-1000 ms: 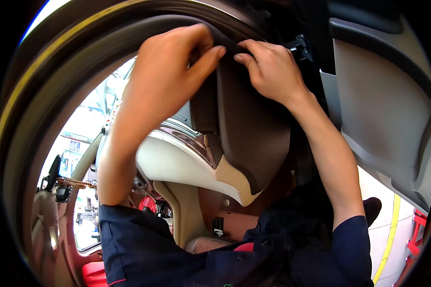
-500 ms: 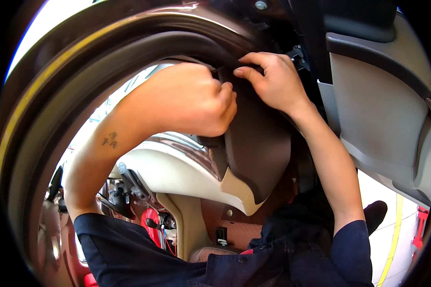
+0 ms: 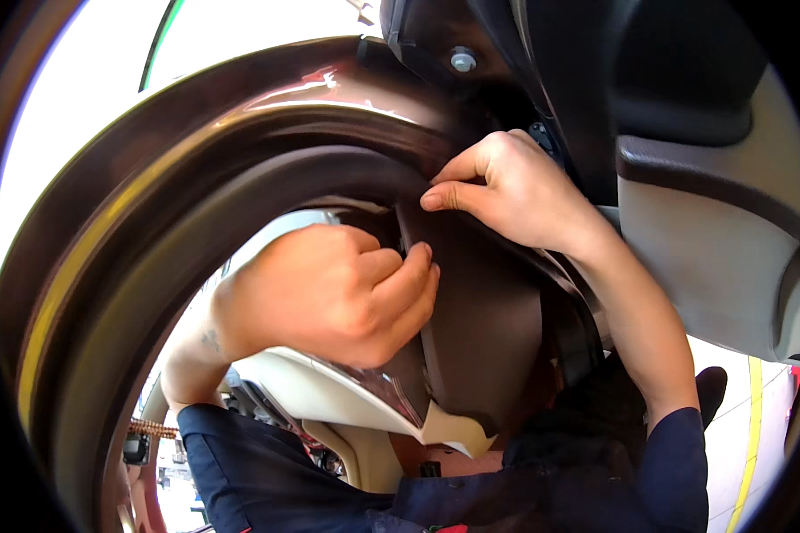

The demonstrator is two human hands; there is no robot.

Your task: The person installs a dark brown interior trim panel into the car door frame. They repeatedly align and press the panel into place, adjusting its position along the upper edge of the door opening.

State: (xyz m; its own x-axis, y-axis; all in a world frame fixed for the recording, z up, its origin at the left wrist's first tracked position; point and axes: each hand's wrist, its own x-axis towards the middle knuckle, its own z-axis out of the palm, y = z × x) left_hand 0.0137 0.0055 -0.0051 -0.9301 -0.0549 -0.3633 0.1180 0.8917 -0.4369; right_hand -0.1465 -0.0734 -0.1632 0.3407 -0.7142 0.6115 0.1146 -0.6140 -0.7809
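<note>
My left hand (image 3: 338, 293) is curled closed against the left edge of a dark brown dashboard end panel (image 3: 484, 311). Its fingertips touch the panel's edge; the thumb and anything inside the fingers are hidden. Farther up and to the right, my right hand (image 3: 520, 191) pinches with thumb and forefinger at the dark rubber door seal (image 3: 329, 173), where the seal meets the top of the panel. The seal curves along the inside of the brown painted door frame (image 3: 284, 93).
An opened car door with a grey and brown inner trim (image 3: 702, 240) stands at the right. Below the panel is a cream trim piece (image 3: 458, 431). A bolt head (image 3: 463, 59) shows at the top. Tiled floor with a yellow line (image 3: 748, 444) lies at lower right.
The view has shifted, so the door frame and panel sit lower in it. My left hand has turned and its fingers have come to the panel's edge. The right hand keeps pinching near the seal.
</note>
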